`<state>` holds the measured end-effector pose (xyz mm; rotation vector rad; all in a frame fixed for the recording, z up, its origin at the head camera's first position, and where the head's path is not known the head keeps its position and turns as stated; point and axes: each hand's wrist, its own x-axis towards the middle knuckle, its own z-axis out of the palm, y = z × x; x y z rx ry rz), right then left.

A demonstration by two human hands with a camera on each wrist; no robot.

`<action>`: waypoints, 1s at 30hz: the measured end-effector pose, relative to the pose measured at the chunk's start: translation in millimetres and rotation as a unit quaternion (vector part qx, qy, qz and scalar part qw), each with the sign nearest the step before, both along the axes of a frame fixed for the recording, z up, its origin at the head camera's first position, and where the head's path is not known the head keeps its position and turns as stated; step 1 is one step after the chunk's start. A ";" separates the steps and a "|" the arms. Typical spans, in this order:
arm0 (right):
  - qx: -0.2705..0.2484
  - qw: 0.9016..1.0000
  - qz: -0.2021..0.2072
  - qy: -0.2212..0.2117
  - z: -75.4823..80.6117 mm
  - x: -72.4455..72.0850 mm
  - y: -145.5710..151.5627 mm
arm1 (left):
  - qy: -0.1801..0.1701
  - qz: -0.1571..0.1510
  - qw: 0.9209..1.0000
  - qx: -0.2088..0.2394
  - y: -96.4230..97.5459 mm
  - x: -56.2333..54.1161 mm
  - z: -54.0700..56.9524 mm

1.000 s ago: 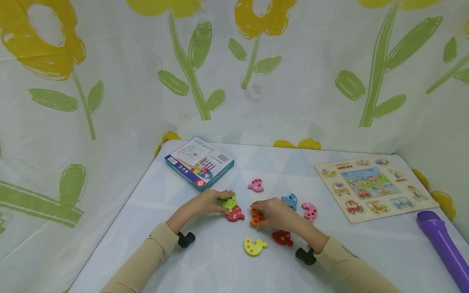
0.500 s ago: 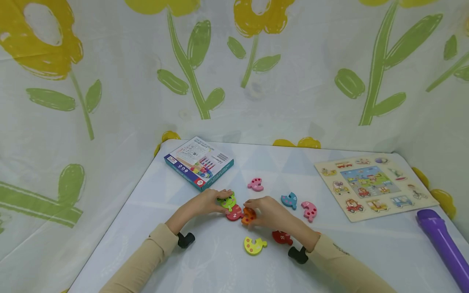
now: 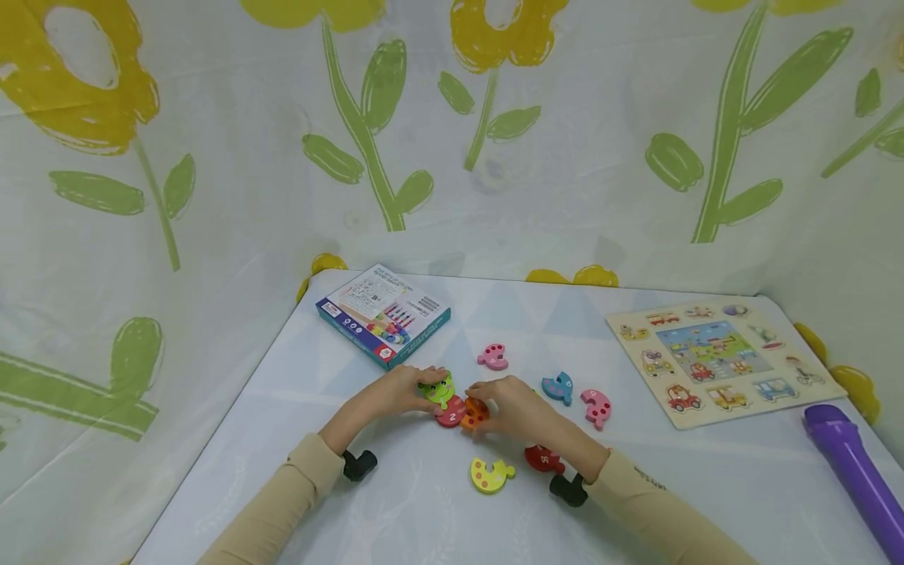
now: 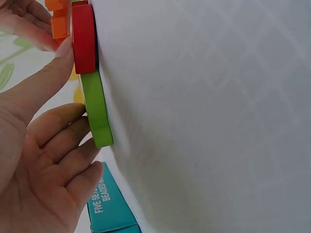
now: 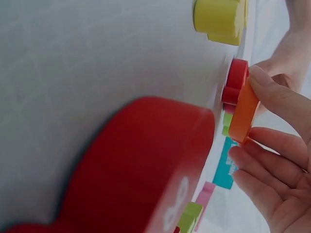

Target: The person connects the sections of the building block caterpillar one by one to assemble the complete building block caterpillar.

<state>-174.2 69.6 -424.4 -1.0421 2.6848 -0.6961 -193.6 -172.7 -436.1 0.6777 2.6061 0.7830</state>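
Mid-frame, the right hand point(image 3: 514, 404) had brought its pinched orange piece point(image 3: 475, 413) to the red piece point(image 3: 450, 414), perhaps linking (joint obscured); the left hand point(image 3: 395, 391) gripped the green head point(image 3: 441, 389).

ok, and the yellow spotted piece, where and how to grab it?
The yellow spotted piece is likely best pinched across its near arc, between notch and outer rim, from above on the near side: it lies flat, notch on the far side, knob pointing right toward the red piece marked 8.
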 end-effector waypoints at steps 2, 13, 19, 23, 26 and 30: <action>0.012 1.000 0.003 0.009 -0.2 -0.8 -1.3 | 0.001 0.000 1.000 0.001 0.2 -0.3 0.0; 0.047 0.999 0.004 0.019 -1.3 -2.7 -6.5 | -0.008 0.013 1.000 -0.004 1.3 1.6 2.7; 0.051 0.998 0.004 0.032 -3.5 -3.6 -9.8 | -0.015 0.022 1.000 -0.004 1.8 2.6 6.0; 0.053 0.998 0.014 0.036 -2.3 -4.7 -9.6 | -0.015 0.021 1.000 -0.001 1.9 2.1 6.2; 0.044 0.998 0.032 0.036 -2.7 -6.1 -6.1 | -0.016 0.019 1.000 0.000 1.7 2.2 6.3; 0.032 0.998 0.046 0.032 -6.5 -7.7 -1.7 | -0.012 0.013 1.000 0.002 1.5 2.5 5.5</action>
